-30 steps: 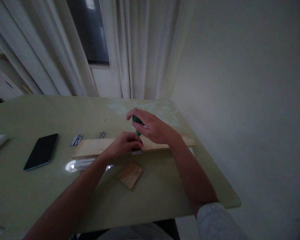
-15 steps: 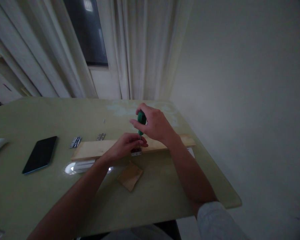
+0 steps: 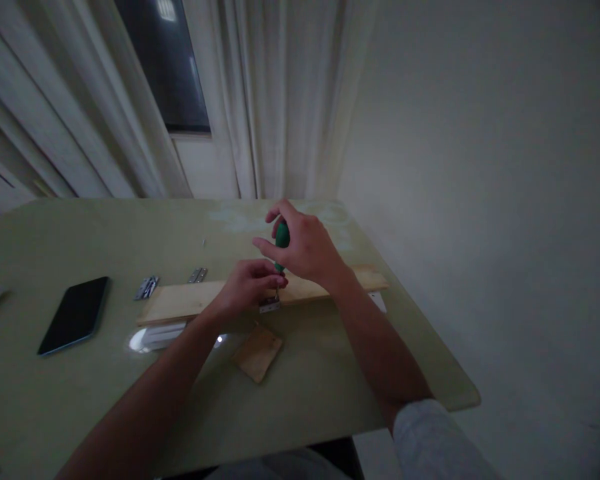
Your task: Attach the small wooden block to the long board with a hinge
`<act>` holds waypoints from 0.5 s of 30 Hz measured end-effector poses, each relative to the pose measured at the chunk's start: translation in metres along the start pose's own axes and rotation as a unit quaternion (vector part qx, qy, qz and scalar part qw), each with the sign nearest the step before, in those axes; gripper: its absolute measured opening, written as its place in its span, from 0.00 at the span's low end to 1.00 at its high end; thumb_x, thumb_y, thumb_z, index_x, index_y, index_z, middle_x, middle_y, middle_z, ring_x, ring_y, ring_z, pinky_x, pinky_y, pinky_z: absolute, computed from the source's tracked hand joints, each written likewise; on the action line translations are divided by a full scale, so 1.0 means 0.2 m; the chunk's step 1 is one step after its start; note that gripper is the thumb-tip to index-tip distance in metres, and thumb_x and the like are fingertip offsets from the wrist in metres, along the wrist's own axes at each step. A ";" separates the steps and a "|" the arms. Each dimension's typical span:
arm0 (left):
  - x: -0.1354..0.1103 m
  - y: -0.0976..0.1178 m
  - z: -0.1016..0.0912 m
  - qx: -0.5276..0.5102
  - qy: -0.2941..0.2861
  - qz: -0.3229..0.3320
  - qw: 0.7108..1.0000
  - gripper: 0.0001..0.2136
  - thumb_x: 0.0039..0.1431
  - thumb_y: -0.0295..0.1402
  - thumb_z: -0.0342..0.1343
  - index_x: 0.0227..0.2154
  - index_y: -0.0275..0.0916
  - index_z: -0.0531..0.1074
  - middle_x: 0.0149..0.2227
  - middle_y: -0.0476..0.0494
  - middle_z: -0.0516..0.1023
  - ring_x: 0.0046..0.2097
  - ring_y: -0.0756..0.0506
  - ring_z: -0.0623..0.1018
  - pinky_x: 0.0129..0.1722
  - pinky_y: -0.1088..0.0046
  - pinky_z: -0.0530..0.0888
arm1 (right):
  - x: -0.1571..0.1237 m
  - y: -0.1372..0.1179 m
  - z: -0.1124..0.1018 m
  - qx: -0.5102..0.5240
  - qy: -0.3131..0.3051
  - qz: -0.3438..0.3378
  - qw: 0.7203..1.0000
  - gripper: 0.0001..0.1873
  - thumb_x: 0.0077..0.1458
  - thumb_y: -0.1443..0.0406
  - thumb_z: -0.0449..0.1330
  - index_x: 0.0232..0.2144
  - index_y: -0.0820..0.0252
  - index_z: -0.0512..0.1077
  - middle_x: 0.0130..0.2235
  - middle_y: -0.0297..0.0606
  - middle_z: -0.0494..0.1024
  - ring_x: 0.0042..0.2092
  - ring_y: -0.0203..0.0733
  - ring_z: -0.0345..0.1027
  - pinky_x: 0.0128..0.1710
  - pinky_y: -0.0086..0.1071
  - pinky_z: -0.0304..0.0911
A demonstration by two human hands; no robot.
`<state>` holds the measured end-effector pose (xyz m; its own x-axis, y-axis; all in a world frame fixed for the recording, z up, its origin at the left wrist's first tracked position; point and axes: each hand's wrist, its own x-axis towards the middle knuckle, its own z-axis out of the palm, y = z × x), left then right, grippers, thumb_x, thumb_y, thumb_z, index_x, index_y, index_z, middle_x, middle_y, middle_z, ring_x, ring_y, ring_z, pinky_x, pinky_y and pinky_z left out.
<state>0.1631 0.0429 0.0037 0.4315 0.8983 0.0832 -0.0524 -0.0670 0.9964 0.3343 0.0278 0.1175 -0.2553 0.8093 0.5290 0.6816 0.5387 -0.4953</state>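
A screwdriver [image 3: 282, 237] with a green handle stands nearly upright over a metal hinge [image 3: 269, 305] at the near edge of a long wooden board [image 3: 183, 298]. My right hand [image 3: 307, 245] is curled loosely round the handle from above, with the thumb stuck out to the left. Lower down, my left hand [image 3: 247, 283] pinches at the screwdriver's shaft, just above the hinge. These fingers hide the far part of the hinge. Whether a screw sits under the tip is too small to tell.
Metal hinges [image 3: 147, 288] lie left of the board, and another hinge [image 3: 197, 275] is behind it. Farther back is a small screw [image 3: 204, 242]. A small wooden piece [image 3: 258, 353] lies in front, a black tablet [image 3: 75, 315] at left. White strips [image 3: 165, 335] show beneath the board.
The fingers of my right hand have loosened and shifted round the screwdriver handle. My left hand stays by the shaft. The whole view has shifted slightly.
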 end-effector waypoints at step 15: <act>0.01 0.02 0.02 -0.007 0.034 0.010 0.999 0.13 0.46 0.37 0.75 0.29 0.38 0.79 0.31 0.46 0.81 0.33 0.47 0.78 0.37 0.69 0.76 | 0.00 0.00 0.02 -0.047 0.019 0.026 0.998 0.18 0.59 0.53 0.67 0.46 0.53 0.71 0.36 0.34 0.80 0.35 0.42 0.72 0.36 0.34 0.59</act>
<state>0.1684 0.0429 0.0087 0.3679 0.9243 0.1015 -0.0733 -0.0800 0.9941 0.3305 0.0289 0.1147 -0.1927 0.8254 0.5306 0.7550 0.4701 -0.4572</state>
